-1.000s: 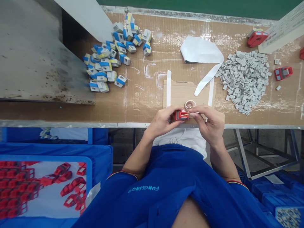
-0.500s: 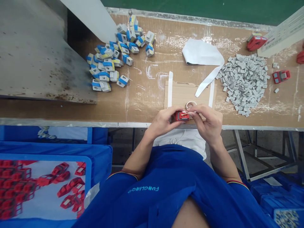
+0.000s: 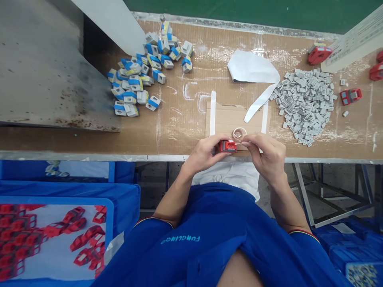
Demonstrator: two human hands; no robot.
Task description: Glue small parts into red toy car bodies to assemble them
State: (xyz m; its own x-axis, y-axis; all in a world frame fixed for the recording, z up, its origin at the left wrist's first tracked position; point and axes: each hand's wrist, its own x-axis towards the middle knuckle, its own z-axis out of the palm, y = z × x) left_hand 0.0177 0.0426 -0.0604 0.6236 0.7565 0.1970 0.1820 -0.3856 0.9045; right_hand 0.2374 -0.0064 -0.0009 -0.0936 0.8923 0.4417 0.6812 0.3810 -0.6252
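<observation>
My left hand [image 3: 206,152] is closed around a small red toy car cab [image 3: 228,146], holding it at the table's front edge with its hollow side up. My right hand [image 3: 265,153] pinches a thin pale stick [image 3: 240,143] between thumb and fingers. The stick's tip is close to the cab's right side; I cannot tell whether it touches. Just beyond my fingers a small round white dish or ring [image 3: 239,132] rests on a cardboard sheet [image 3: 224,113] held by white tape.
Grey-white blocks with blue and yellow bands [image 3: 134,83] are heaped at left. Small grey pieces [image 3: 308,103] form a pile at right, near red toy cars [image 3: 350,96]. A white cloth-like strip [image 3: 253,67] lies behind the cardboard. A blue crate [image 3: 110,223] holds red parts at lower left.
My right hand has drawn back to the right, taking the stick out from over the red cab. My left hand still grips the cab in nearly the same place.
</observation>
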